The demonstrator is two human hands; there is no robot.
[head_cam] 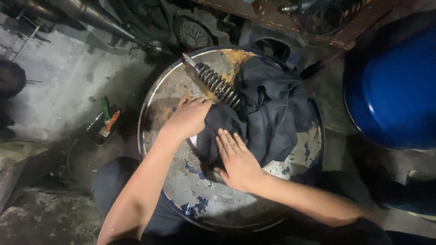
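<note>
A round drum top point(200, 199), worn metal with patches of rust and flaking blue paint, fills the middle of the view and serves as the work surface. To its right stands a large blue barrel point(395, 90), well apart from the hands. Grey concrete floor point(59, 86) spreads out to the left.

On the drum top lies a dark cloth point(272, 109), bunched and folded, covering most of the right half of the surface. A coil spring shock absorber point(217, 84) rests diagonally across the upper part of the drum, its thin end pointing up and left, its lower end buried under the cloth.

The left hand point(188, 118) rests just below the spring, fingers curled over the edge of the cloth where it meets the coils; it seems to press or pinch the cloth there, though the fingertips are hidden, so I cannot tell whether it truly grips. The right hand point(236, 159) lies flat and open, palm down, fingers spread on the near edge of the cloth, holding nothing.

On the floor to the left, near a dark shallow tray point(93, 131), lie small tools with a green handle point(105, 109) and an orange handle point(113, 119).
</note>
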